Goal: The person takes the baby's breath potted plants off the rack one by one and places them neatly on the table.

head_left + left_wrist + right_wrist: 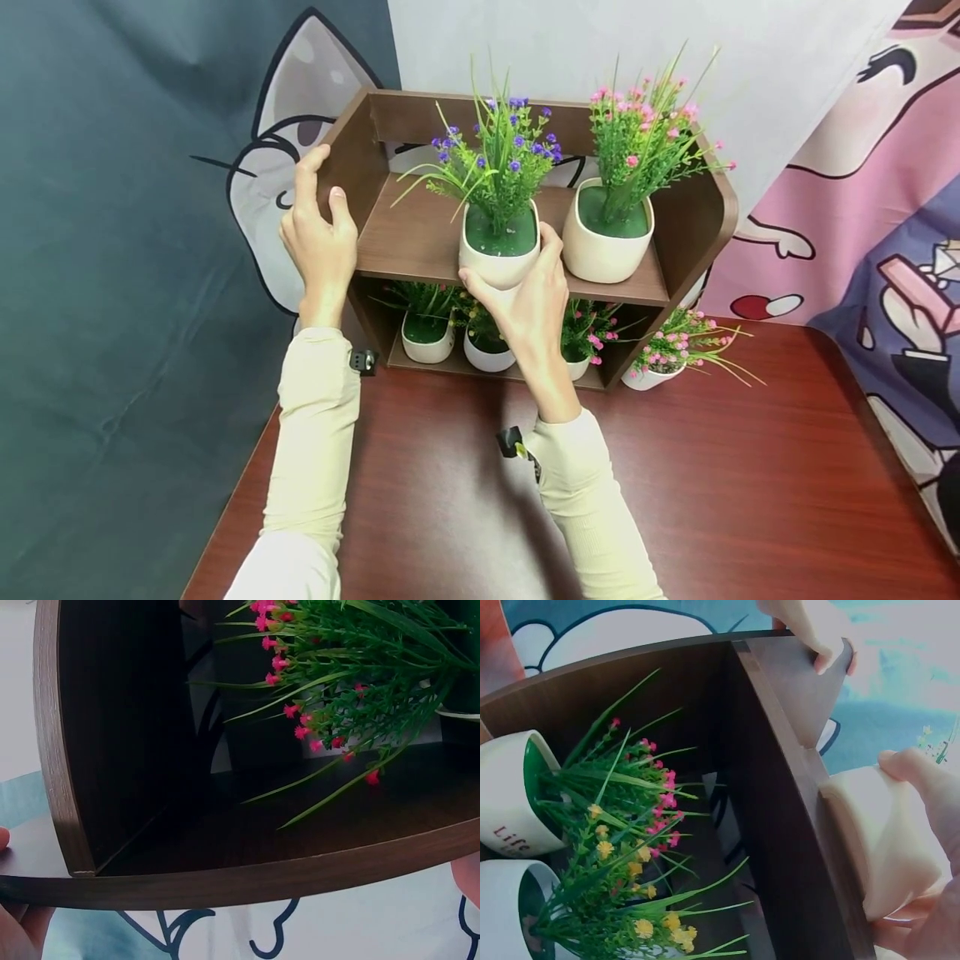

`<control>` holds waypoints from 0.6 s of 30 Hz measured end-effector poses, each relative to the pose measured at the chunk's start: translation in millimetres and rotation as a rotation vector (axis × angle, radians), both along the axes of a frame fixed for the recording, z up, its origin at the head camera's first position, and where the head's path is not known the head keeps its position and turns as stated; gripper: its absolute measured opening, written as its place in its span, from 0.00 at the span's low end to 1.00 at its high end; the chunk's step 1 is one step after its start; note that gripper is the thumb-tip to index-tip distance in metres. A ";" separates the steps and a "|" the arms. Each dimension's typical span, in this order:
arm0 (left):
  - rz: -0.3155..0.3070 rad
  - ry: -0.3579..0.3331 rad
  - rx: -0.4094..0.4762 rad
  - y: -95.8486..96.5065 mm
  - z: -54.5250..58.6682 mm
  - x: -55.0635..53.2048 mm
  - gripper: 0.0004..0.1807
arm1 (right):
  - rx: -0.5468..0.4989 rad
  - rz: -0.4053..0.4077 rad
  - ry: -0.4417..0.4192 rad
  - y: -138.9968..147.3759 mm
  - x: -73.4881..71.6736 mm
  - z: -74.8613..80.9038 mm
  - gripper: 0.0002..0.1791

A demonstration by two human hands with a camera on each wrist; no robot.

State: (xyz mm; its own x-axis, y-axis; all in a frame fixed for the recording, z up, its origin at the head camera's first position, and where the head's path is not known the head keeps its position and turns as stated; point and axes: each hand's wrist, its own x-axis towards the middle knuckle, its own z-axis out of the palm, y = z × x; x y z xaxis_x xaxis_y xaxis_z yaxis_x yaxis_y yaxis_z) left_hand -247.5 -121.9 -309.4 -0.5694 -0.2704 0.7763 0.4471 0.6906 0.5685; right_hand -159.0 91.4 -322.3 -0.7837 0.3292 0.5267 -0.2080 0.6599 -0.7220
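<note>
My right hand (528,312) grips a cream pot (500,262) of purple artificial flowers (510,154), thumb on its left side and fingers round the right. The pot is at the front edge of the upper level of a brown wooden shelf (420,229). In the right wrist view the pot (885,840) is against that board; whether it bears on it I cannot tell. On the left, my left hand (322,242) holds the shelf's side panel (352,158). The right wrist view shows that hand (810,630) with its thumb and fingers on either side of the panel.
A cream pot of pink flowers (607,242) stands on the upper right. Below are several potted plants, including a left pot (427,342) and a middle pot (489,358). Another pink-flowered pot (652,377) sits outside the shelf on the reddish table (750,467). Printed cloth hangs behind.
</note>
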 end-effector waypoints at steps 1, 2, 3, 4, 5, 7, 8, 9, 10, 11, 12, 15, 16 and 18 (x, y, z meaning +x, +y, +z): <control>0.000 -0.003 0.000 -0.1 0.4 0.2 0.22 | -0.002 0.005 0.005 0.2 0.1 0.3 0.51; -0.001 -0.002 -0.004 -0.3 0.8 0.4 0.22 | -0.004 0.012 0.011 0.4 0.6 0.7 0.50; -0.001 -0.003 -0.003 -0.4 1.0 0.5 0.22 | -0.006 0.019 0.017 0.6 1.2 1.0 0.50; -0.004 -0.001 -0.004 0.0 1.8 0.1 0.22 | -0.008 0.024 0.022 1.3 1.8 1.6 0.49; -0.004 -0.001 -0.001 0.5 2.3 -0.2 0.22 | -0.010 0.029 0.025 1.9 3.0 1.9 0.49; -0.004 -0.003 0.004 0.9 2.1 -0.4 0.22 | -0.014 0.041 0.027 3.3 6.3 2.0 0.49; -0.004 0.001 -0.002 0.7 1.5 -0.3 0.22 | -0.014 0.048 0.023 4.0 8.4 1.7 0.49; -0.002 -0.004 0.001 0.7 0.8 0.0 0.22 | -0.012 0.053 0.016 4.9 10.8 1.2 0.49; -0.002 -0.003 -0.006 0.3 -0.3 0.3 0.22 | -0.011 0.062 0.012 5.9 12.9 0.5 0.49; -0.003 -0.001 -0.014 -0.3 -1.5 0.5 0.22 | -0.010 0.071 0.008 6.9 15.1 -0.1 0.50; -0.004 0.001 -0.021 -0.8 -2.5 0.9 0.22 | -0.011 0.082 0.006 7.8 16.9 -0.7 0.50; -0.009 0.006 -0.027 -1.8 -2.8 1.2 0.22 | -0.002 0.114 0.007 10.7 20.6 -1.1 0.51; -0.012 0.007 -0.030 -2.1 -2.3 0.7 0.22 | 0.000 0.125 0.011 11.3 21.4 -0.7 0.51; -0.013 -0.001 -0.026 -2.5 0.0 0.0 0.22 | 0.007 0.138 0.016 12.4 23.0 0.5 0.51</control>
State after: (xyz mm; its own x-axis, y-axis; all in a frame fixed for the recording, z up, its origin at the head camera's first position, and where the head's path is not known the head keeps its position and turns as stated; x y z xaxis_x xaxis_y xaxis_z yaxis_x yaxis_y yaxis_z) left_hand -247.6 -124.3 -309.5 -0.5738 -0.2430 0.7821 0.4553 0.6992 0.5512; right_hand -135.9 103.8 -321.8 -0.8125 0.2157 0.5416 -0.3086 0.6291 -0.7135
